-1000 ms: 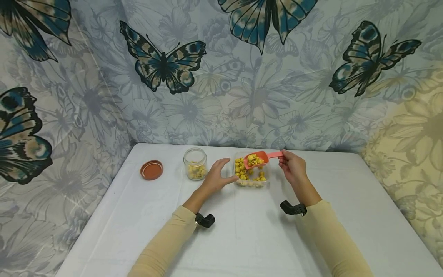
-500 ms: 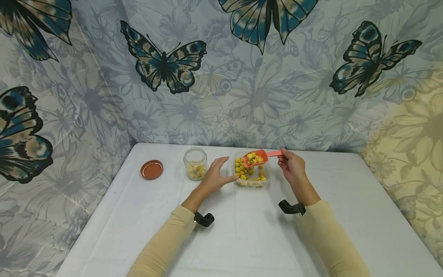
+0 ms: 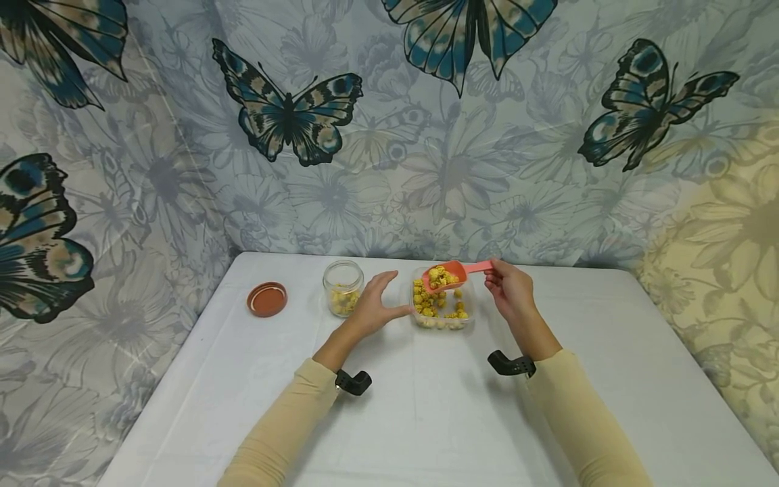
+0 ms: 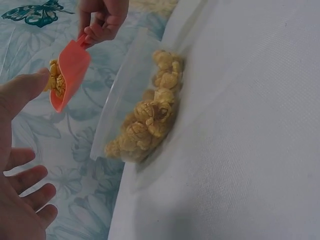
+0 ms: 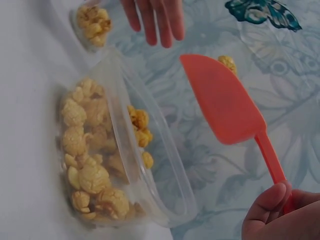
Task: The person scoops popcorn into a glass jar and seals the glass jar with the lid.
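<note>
My right hand [image 3: 512, 291] pinches the handle of a coral-red scoop [image 5: 222, 102]. Yellow popcorn [image 3: 439, 276] lies in the scoop, which hangs above a clear plastic container [image 5: 186, 200] holding more popcorn. Just left of that container is my left hand [image 3: 368, 310], thumb and fingers spread and nothing held. Its thumb points toward the container's near left corner; whether they touch I cannot tell. Behind the left hand, an uncapped glass jar [image 3: 342, 276] stands upright with some popcorn at its bottom, partly hidden by the fingers.
A round brown lid [image 3: 266, 299] lies on the white-covered table [image 3: 420, 419], left of the jar. Butterfly-printed cloth [image 3: 377, 189] hangs along the table's back edge. Each wrist wears a black camera mount [image 3: 353, 383].
The loaded scoop and my right hand have shifted slightly left and up. My left hand has drawn a little left, away from the container. Jar, lid and container stay in place.
</note>
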Action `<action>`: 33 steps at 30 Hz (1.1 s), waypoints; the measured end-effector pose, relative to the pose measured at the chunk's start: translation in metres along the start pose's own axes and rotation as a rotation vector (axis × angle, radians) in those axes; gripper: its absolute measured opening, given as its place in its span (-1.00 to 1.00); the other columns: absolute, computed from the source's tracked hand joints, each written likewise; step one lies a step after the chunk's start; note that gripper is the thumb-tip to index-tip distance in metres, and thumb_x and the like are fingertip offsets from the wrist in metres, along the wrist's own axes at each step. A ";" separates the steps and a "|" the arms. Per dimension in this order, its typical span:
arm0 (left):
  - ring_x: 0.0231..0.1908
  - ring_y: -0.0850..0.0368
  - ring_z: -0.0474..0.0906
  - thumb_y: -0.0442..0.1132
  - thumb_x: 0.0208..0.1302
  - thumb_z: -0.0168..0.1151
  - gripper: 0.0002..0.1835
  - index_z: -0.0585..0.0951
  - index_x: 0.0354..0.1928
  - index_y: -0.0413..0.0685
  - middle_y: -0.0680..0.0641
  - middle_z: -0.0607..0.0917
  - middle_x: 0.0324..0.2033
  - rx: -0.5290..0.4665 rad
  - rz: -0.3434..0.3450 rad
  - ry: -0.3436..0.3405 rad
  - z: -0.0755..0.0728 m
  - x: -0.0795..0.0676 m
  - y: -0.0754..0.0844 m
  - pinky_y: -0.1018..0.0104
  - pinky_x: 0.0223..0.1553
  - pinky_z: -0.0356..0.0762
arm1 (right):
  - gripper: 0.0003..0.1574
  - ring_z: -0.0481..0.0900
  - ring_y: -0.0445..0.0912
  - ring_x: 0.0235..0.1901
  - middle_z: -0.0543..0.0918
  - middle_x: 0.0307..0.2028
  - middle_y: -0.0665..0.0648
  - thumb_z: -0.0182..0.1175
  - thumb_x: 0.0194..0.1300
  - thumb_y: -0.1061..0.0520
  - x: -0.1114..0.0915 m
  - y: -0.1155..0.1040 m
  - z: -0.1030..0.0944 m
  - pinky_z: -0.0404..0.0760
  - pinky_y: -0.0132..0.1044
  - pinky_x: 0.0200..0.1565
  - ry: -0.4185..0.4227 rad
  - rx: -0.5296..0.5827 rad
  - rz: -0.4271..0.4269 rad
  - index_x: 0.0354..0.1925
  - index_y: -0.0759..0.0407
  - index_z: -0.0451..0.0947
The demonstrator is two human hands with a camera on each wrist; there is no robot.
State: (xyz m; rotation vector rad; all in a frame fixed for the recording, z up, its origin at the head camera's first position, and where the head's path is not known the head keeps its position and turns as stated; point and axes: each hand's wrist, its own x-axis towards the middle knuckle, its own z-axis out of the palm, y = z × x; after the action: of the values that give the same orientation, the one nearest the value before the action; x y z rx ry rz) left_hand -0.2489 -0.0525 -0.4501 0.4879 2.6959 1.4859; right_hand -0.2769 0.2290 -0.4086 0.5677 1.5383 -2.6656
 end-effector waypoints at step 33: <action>0.44 -0.12 0.17 0.02 0.13 0.43 -0.12 0.27 0.44 -0.08 -0.16 0.28 0.42 0.074 0.050 0.068 -0.026 0.001 0.010 -0.12 0.41 0.23 | -0.78 0.57 -0.21 -0.55 0.63 -0.56 0.03 0.08 0.44 0.18 -0.010 -0.002 0.024 0.62 -0.48 -0.45 -0.137 0.051 -0.046 -0.31 0.16 0.63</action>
State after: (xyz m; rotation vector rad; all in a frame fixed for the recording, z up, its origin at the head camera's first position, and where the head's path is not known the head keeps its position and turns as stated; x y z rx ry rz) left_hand -0.2515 -0.0686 -0.4270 0.5210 2.8199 1.4447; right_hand -0.2753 0.2079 -0.3927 0.3465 1.4685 -2.7201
